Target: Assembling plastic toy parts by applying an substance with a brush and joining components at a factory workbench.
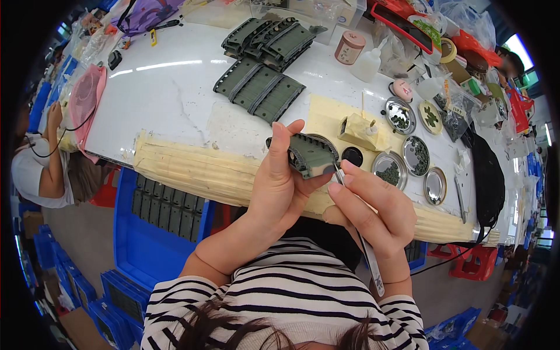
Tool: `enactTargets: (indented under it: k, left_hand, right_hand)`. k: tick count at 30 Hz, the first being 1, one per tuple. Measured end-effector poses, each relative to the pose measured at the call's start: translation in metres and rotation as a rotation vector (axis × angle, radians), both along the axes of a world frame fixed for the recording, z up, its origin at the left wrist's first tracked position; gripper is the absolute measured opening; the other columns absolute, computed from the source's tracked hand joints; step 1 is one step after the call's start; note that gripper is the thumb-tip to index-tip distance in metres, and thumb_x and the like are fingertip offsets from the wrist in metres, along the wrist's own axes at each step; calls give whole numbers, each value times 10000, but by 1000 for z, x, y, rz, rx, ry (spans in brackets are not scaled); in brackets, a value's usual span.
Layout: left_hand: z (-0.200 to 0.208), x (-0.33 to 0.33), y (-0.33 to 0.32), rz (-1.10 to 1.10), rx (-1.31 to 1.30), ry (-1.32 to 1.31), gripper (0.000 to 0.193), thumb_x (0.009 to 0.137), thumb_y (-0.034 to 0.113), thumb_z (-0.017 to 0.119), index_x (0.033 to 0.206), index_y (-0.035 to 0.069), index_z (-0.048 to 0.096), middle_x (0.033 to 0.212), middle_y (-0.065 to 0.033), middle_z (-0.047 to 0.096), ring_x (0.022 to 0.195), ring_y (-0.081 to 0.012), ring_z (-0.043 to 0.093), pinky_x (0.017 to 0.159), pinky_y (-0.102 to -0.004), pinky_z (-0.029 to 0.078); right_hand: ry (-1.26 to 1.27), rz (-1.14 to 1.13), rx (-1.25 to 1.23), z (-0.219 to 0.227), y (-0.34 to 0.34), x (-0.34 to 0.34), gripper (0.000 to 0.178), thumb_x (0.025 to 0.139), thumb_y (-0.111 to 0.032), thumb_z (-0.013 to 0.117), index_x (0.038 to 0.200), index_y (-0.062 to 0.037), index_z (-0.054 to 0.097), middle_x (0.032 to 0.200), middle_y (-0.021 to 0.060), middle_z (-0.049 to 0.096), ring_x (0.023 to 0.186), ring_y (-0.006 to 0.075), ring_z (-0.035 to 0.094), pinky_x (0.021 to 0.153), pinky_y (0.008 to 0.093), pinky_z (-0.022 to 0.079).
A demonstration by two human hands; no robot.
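Note:
My left hand (273,189) holds up a dark green moulded plastic piece (312,153), with a ridged, curved edge, above the table's near edge. Its thumb and fingers wrap the piece from the left and below. In my right hand (378,217) is a pair of metal tweezers (367,256), pinched between thumb and fingers. The tweezer tips meet the right side of the green piece; whether they grip a tiny part there is too small to tell. Just behind and right of the piece sits a small round black pot (352,156).
Round tins (435,185) stand at the right, several with tiny green parts. Behind them are a taped block (364,133), a squeeze bottle (367,64) and a pink jar (350,48). Green panels (259,88) lie further back. A blue crate (125,233) stands below the table; another person (49,169) sits left.

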State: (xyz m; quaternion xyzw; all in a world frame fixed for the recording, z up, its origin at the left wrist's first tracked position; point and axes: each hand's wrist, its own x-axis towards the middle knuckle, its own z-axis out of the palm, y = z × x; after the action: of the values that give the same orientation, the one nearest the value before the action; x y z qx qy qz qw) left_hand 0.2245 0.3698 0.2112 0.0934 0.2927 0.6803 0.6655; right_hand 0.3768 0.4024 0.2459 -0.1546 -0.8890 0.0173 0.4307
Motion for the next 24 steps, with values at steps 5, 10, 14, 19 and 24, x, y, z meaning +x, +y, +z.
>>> enactTargets:
  k: [5,10,14,19,24]
  left_hand:
    - [4,1,-2,18,-54,10,670,859,593,510,1271,93,340,1039,-73,559,891,-155,630,772,-301,565]
    - [7,2,-2,30,-75,24,680,851,594,523,1272,91,346,1033,-70,562,891,-155,628,764,-306,565]
    - [4,3,-3,26,-71,0,681,848,600,523,1264,87,357,1028,-69,564,889,-155,629,764,-304,563]
    - [10,1,3,-3,-43,-113,655,846,605,519,1225,87,390,999,-79,583,872,-166,639,763,-294,565]
    - [6,-14,15,-172,-57,-499,637,809,573,593,1130,25,550,938,-142,594,792,-188,649,681,-221,583]
  right_hand:
    - [-28,19,29,1,1,1,295,632,-46,677,923,2,683,895,95,612,865,272,672,595,279,535]
    - [-47,22,71,0,2,1,300,624,-47,664,919,8,682,888,95,610,867,274,672,584,277,532]
    - [-37,32,74,-1,1,1,294,630,-53,664,917,8,683,896,99,611,870,272,672,581,284,535]
    - [48,16,13,5,4,-2,291,657,-77,708,936,3,682,925,108,604,867,291,669,645,306,566]
    - [312,7,-206,14,-1,9,334,729,-265,729,953,-24,667,958,114,588,858,288,662,764,342,575]
